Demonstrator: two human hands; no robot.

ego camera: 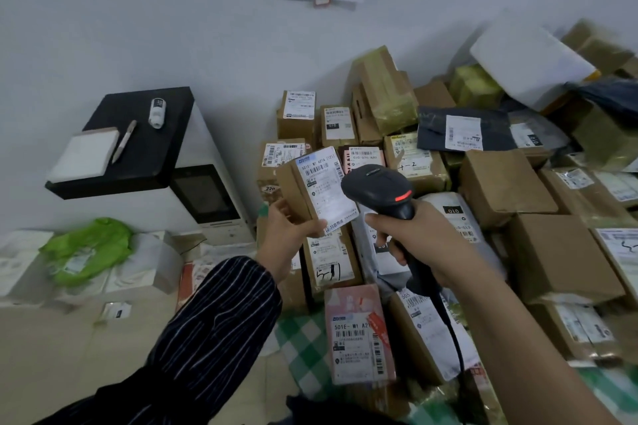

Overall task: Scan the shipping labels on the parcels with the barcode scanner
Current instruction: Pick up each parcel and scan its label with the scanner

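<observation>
Gripping a small brown parcel [303,190] above the heap of parcels [483,183], the left hand [288,228] tilts its white shipping label [326,183] toward the black barcode scanner [378,188], whose handle the right hand [424,245] clasps.
</observation>
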